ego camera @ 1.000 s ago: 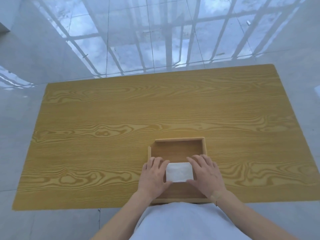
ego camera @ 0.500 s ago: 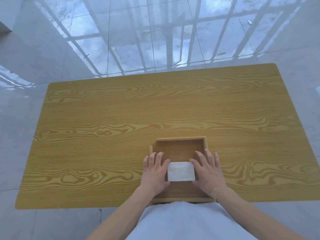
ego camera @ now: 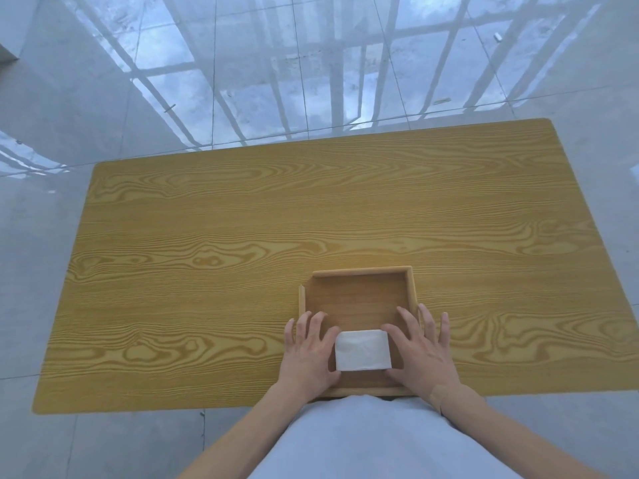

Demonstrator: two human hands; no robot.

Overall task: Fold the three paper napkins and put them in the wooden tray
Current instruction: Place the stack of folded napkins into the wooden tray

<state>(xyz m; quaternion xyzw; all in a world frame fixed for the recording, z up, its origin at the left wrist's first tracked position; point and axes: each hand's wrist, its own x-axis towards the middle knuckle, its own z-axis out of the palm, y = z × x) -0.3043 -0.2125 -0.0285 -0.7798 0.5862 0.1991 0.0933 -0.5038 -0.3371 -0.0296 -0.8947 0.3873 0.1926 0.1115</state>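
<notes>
A square wooden tray (ego camera: 361, 271) stands at the near edge of the table, right in front of me. Inside it, toward its near side, lies a white folded paper napkin stack (ego camera: 363, 350); I cannot tell how many napkins it holds. My left hand (ego camera: 309, 354) lies flat with spread fingers over the tray's left wall, touching the napkin's left edge. On the other side my right hand (ego camera: 423, 354) lies flat, fingers apart, over the tray's right wall, against the napkin's right edge. Neither hand grips anything.
The yellow wood-grain table (ego camera: 242, 236) stretches wide to the left, right and far side of the tray. Around it is a glossy grey tiled floor (ego camera: 242, 81) with window reflections. My light shirt fills the bottom of the view.
Both hands have spread their fingers and slid slightly outward from the napkin, the right hand's fingers now reaching over the tray's right wall. The napkin and tray stay in place.
</notes>
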